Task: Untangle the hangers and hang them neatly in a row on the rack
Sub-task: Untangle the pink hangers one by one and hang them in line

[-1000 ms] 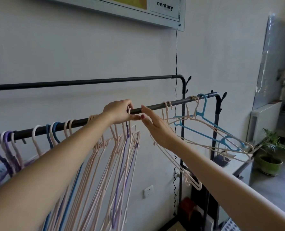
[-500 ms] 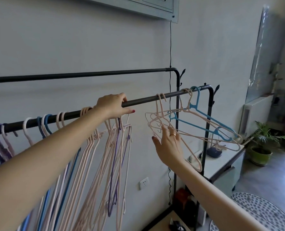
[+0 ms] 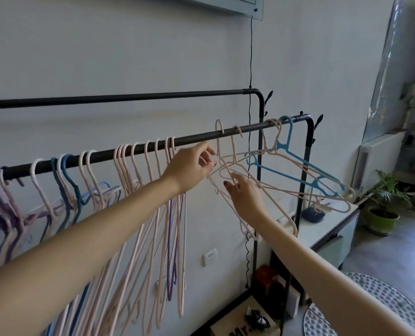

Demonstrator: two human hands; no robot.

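From the head camera: the black rack rail (image 3: 201, 138) slopes up from lower left to upper right, and a long row of pink, purple and blue hangers (image 3: 133, 180) hangs from it on the left, their bodies dropping straight down, hooks over the rail. To the right sits the tangled pink hangers (image 3: 228, 166) cluster, one hook raised just above the rail, another over it, frames splayed out toward the right and down. The left hand (image 3: 189, 169) pinches a pink neck, its fingers (image 3: 207, 151) curled round the wire. The right hand (image 3: 246, 194) grips the frame from below, fingers hooked on it. Further right, a blue hanger (image 3: 296, 161) hangs with its long axis slanting down to the right, meshed with more pink ones. A potted plant (image 3: 383, 209) stands on the floor.
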